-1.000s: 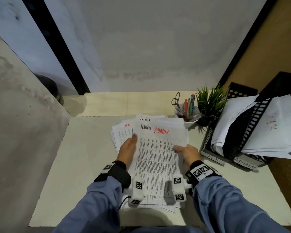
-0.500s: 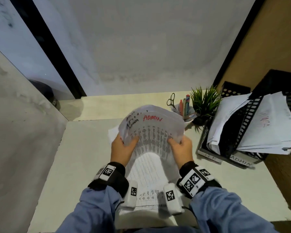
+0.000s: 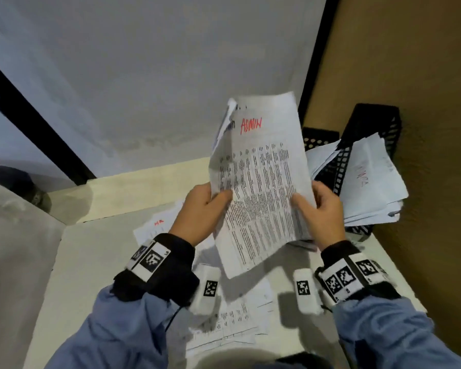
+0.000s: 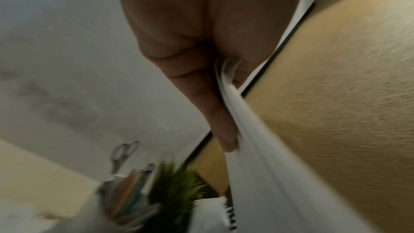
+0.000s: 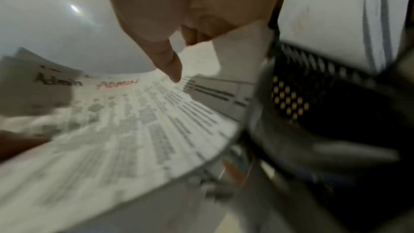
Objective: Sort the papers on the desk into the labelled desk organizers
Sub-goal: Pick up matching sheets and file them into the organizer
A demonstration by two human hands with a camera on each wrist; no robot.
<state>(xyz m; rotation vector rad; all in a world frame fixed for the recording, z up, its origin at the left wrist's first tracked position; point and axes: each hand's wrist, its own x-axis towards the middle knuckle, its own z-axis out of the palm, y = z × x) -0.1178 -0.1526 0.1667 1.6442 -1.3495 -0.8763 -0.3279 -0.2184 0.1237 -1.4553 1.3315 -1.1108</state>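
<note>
Both hands are holding a thin sheaf of printed papers (image 3: 261, 187) up off the desk. The left hand (image 3: 200, 211) is pinching the sheaf's left edge, thumb lying on the front and fingers behind; in the left wrist view the sheets' edges are fanning out between thumb and fingers. The right hand (image 3: 321, 211) is gripping the right edge the same way, thumb pressing on the printed face. The top sheet is showing "ADMIN" in red near its upper end, and a sheet behind it is peeking out at the upper left. The sheaf is standing nearly upright, tilting toward the black mesh organizers (image 3: 367, 129) at the right, which are already holding white sheets. More papers (image 3: 232, 320) are lying on the desk (image 3: 72, 275) under the wrists, one at the left marked in red. In the left wrist view, a small green plant (image 4: 177, 180) and a cup of pens with scissors (image 4: 125, 189) are standing beyond, blurred.
</note>
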